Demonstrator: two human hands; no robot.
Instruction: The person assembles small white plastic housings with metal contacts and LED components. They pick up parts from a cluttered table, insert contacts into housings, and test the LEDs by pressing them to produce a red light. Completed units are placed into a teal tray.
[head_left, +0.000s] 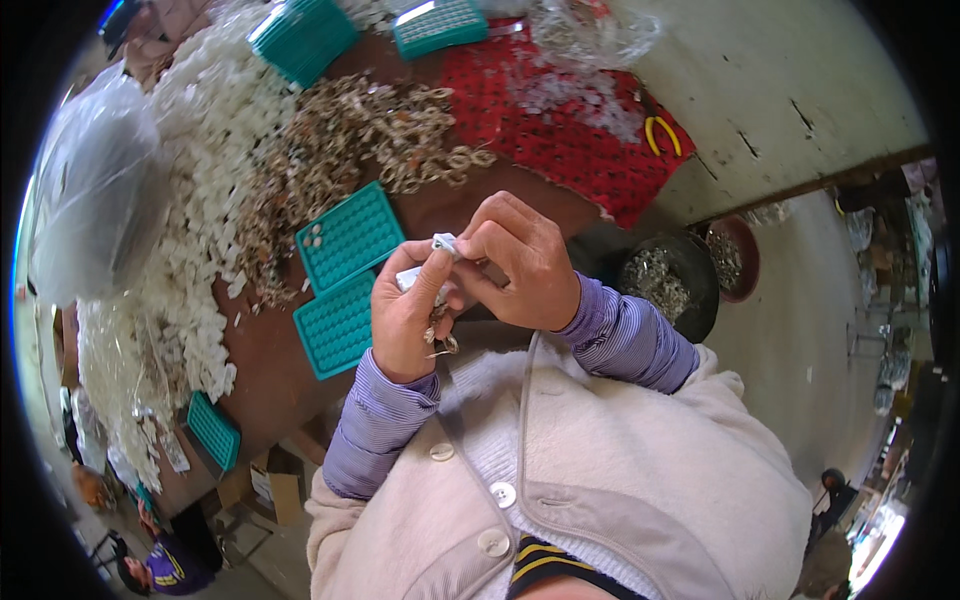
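White piece point(444, 241) sits at the left hand's point(403, 312) thumb tip, directly left of the right hand's point(522, 262) fingertips, long axis seemingly crosswise, both grips pinched on it, the right, nearer its right end, reaching across palm-inward before the jacket point(620, 430).
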